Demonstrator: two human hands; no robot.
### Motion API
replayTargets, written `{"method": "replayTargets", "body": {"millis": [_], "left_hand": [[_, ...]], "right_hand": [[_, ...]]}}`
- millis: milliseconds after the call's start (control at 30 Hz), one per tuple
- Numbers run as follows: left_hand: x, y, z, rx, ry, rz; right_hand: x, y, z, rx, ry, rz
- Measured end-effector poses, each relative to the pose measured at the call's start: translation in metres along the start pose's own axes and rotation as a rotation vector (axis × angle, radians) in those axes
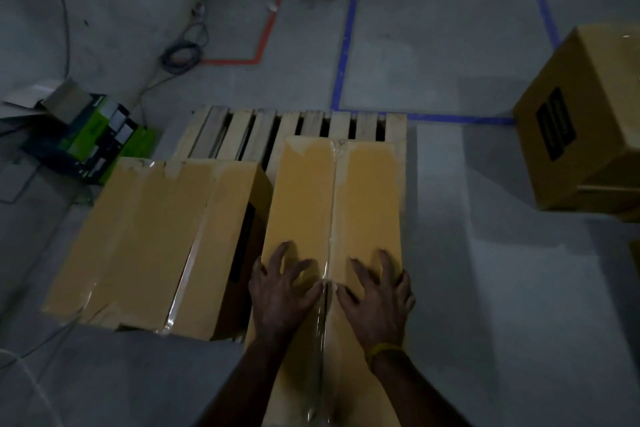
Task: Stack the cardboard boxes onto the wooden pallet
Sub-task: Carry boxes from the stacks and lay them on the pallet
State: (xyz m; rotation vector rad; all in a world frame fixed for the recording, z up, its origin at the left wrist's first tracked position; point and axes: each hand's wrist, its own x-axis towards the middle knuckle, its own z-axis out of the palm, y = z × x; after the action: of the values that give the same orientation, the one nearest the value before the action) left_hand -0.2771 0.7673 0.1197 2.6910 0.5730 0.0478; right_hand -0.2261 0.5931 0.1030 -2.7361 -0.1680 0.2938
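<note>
On the pallet's left side, a taped cardboard box (149, 239) lies with its near-left part hanging past the wooden pallet (294, 125), whose bare slats show along the far edge. Just beside it, along the pallet's right edge, a second long box (332, 191) rests under a person's palms: the left hand (280, 291) and right hand (377, 291) are both open, fingers spread flat on the lid either side of the clear tape seam, gripping nothing. Well apart on the floor at the right sits another cardboard box (585, 114). Pushing unevenly could skew the long box, jam it against its neighbour, or leave it overhanging the near edge. A dark label on the right-hand box is too blurred to read.
</note>
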Motion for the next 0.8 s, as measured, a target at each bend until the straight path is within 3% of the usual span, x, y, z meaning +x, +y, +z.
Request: {"method": "replayTargets", "body": {"millis": [467,800], "left_hand": [[0.081,-0.189,0.063,-0.137,-0.159,0.002],[0.095,-0.24,0.108,-0.141,-0.292,0.021]], "right_hand": [[0.054,-0.093,0.172,-0.069,-0.026,0.047],[0.066,-0.092,0.241,-0.072,-0.109,0.082]]}}
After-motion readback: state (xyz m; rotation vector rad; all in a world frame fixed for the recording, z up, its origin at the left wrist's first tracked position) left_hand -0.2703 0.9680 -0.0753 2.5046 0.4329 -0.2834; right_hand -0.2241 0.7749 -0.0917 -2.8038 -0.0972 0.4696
